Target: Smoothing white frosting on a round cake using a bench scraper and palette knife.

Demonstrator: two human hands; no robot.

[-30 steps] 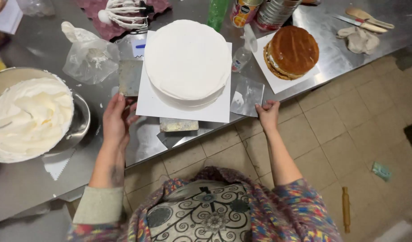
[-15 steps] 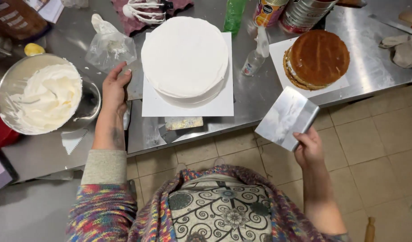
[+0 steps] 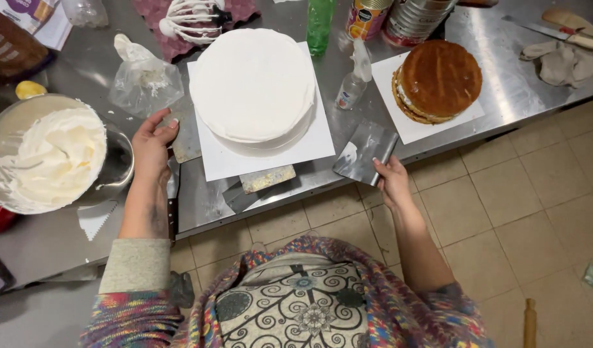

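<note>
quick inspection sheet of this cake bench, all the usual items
surface: steel table, smeared with cream
job's things: white frosted cake on white board; metal scraper
clutter: bowl of cream, whisk, plastic bag, unfrosted layered cake, green bottle, cans, cloth
grippers: left hand at the board's left edge; right hand holds the scraper
cables: nothing seen
surroundings: tiled floor, rolling pin on it

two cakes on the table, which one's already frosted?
The white cake on the big square board in front of the person, smooth cream all over. The other cake, to the right, is bare brown on top, with filling showing between its layers.
</note>
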